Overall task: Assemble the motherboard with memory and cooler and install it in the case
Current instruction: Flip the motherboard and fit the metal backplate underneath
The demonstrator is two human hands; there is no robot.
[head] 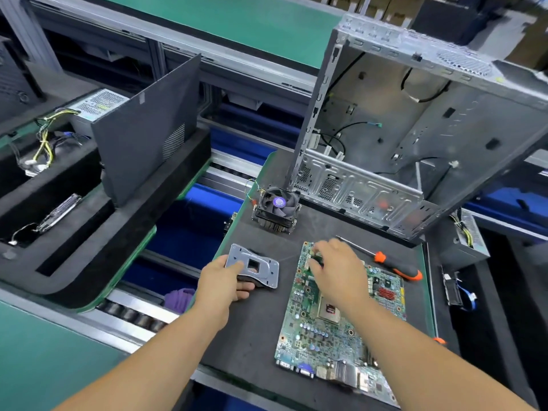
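The green motherboard [332, 327] lies flat on the dark work mat [255, 330], its port side toward me. My right hand [338, 268] rests over the board's far end, fingers curled down on the memory slot area; what it holds is hidden. My left hand [222, 280] grips the grey metal backplate [258, 266] at its near-left corner, just left of the board. The cooler [277, 209] with its fan stands upright farther back on the mat. The open metal case [415, 137] stands behind it, tilted, with loose cables inside.
An orange-handled screwdriver [394, 265] lies right of the board. A black side panel [148, 129] stands in a foam tray [74, 256] at left, with a power supply [95, 108] behind. A roller conveyor [133, 315] runs between the trays. A purple cloth [179, 299] lies beside the mat.
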